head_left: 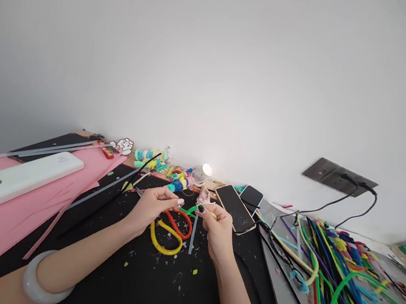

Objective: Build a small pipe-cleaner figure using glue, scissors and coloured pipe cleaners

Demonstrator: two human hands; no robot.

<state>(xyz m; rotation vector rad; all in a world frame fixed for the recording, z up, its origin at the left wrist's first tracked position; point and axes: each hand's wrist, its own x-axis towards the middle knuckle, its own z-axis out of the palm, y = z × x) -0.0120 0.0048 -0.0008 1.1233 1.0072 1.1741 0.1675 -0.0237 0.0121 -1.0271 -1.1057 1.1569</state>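
Note:
Both of my hands meet near the middle of the black work surface, fingertips a short gap apart. My left hand (157,207) is closed in a pinch, and what sits in its fingertips is too small to make out. My right hand (218,227) also pinches, with a short green pipe cleaner (189,211) at its fingertips that stretches toward the left hand. Under the hands lie scissors with red and yellow loop handles (164,251); their blades are hidden. A pale narrow strip (193,235) lies beside the right hand.
Pink sheets (45,200) and a white power bank (25,177) lie left. At the back stand wrapped colourful pipe-cleaner pieces (180,184) and a small lit lamp (203,172). Two phones (234,209) lie behind my right hand. Many pipe cleaners (343,282) spread right, below a wall socket (339,177) with plugged cables.

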